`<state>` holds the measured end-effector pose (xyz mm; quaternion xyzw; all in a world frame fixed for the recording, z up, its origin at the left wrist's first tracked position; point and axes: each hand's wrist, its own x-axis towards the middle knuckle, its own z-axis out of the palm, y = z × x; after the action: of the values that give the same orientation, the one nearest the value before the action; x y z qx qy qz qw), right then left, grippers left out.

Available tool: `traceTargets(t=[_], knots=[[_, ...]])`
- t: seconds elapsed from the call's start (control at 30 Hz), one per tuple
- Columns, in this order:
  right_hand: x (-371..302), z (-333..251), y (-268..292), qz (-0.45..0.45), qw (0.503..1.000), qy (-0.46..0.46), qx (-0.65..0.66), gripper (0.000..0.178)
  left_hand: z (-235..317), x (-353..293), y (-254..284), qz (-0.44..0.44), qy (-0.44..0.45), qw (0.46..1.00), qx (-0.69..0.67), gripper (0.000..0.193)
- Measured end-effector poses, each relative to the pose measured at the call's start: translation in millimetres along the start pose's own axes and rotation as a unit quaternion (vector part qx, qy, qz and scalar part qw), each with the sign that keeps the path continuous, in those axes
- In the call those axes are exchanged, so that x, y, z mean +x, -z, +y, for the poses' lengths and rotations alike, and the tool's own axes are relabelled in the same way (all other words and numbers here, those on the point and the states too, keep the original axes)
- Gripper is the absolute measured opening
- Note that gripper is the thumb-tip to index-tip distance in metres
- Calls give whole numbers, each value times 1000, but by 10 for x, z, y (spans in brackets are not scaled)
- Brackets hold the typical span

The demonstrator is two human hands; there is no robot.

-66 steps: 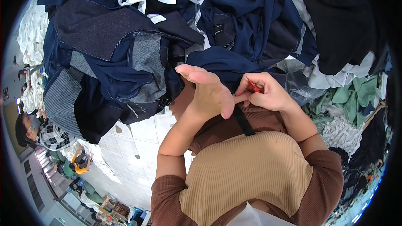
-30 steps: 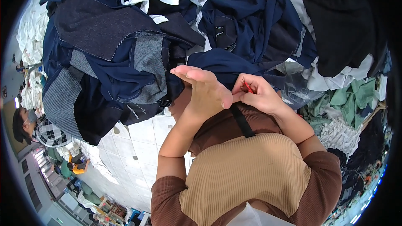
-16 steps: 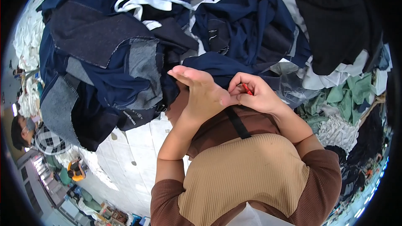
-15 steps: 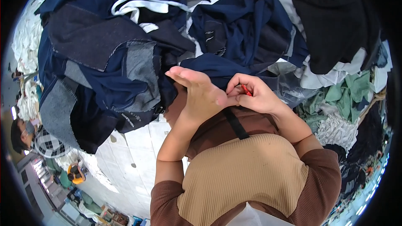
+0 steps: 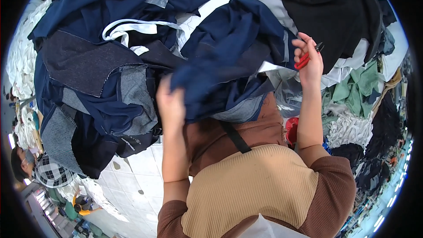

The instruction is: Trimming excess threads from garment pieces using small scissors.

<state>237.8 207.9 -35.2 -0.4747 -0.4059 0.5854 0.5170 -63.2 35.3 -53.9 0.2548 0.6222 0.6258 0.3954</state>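
Note:
A pair of thread snips (image 5: 304,61) with red handles and dark blades is in my right hand (image 5: 309,57), raised at the right beside a black garment (image 5: 335,22). The fingers curl around the handles. My left hand (image 5: 171,103) is smeared by motion at the near left edge of a navy garment (image 5: 238,31), which is bunched in front of me. The cloth beside that hand is blurred as well, and the hand appears to grip it. Part of the garment, with a grey underside (image 5: 240,111), hangs over my lap.
Navy and dark denim-like garments (image 5: 79,61) are heaped at the left, with a white strap (image 5: 128,28) on top. Clear plastic (image 5: 284,88), green cloth (image 5: 357,88) and white scraps (image 5: 350,130) lie at the right. A person in a checked garment (image 5: 53,169) is at far left.
My hands have parted: the right has risen to the right with the snips, the left has moved down and left to the navy garment. That garment has been drawn nearer, over my lap.

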Motion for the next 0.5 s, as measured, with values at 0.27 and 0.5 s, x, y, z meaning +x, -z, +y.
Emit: traceTargets(t=[0.27,0.5], knots=[[-41,740,-227,-194,841,71,-500,36,223,-137,42,17,-165,986,30,61],[-98,-437,-261,-89,959,116,243,52,360,-139,-83,-143,-87,952,256,28]])
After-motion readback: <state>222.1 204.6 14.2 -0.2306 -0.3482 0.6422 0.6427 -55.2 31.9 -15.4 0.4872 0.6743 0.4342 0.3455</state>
